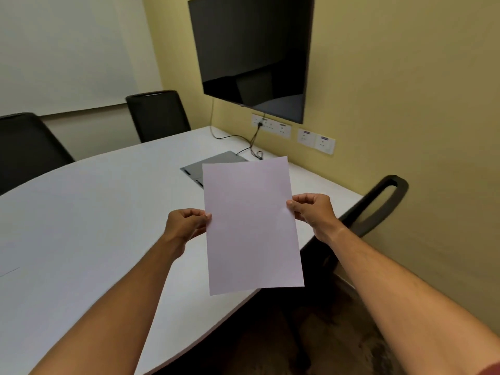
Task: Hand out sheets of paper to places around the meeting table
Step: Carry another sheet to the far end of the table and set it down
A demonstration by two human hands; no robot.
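Note:
A blank pale sheet of paper (pixel 250 226) hangs in the air over the near right edge of the white meeting table (pixel 94 212). My left hand (pixel 186 226) pinches its left edge and my right hand (pixel 311 209) pinches its right edge, about halfway up. The sheet is held in portrait, slightly tilted, and whether it is a single sheet or a thin stack cannot be told. Its lower part overhangs the table's edge.
A grey cable hatch (pixel 208 165) is set in the table behind the sheet, with a black cable (pixel 243 139) running to wall sockets (pixel 270 127). Black chairs stand at the far side (pixel 158 115), far left (pixel 24 147) and right (pixel 378 204). A dark screen (pixel 251 50) hangs on the wall.

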